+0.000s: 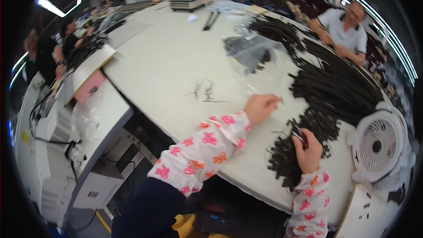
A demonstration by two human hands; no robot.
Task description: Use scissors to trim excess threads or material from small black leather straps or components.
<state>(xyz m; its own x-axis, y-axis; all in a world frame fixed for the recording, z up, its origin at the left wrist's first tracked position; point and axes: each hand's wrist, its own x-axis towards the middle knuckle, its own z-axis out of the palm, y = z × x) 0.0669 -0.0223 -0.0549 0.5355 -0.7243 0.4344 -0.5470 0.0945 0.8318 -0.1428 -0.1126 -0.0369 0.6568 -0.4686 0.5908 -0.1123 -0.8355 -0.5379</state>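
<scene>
My left hand (261,109) reaches over the white table (172,66) with its fingers pinched together. A tiny dark bit shows at the fingertips, too small to name. My right hand (310,153) is closed around a pair of small thread snips (299,135), partly hidden by the fingers, with a metal glint and a dark handle. Under and around that hand lies a heap of short dark fabric strips (284,161). Beyond it, long dark strips (330,86) are piled. Both forearms wear white sleeves with pink and orange patterns.
A white fan (379,145) stands at the right edge. Clear plastic bags (253,55) lie ahead, and loose dark threads (206,93) are scattered mid-table. Across at the far right sits another person (346,31) handling strips. White machines (55,150) stand at the left.
</scene>
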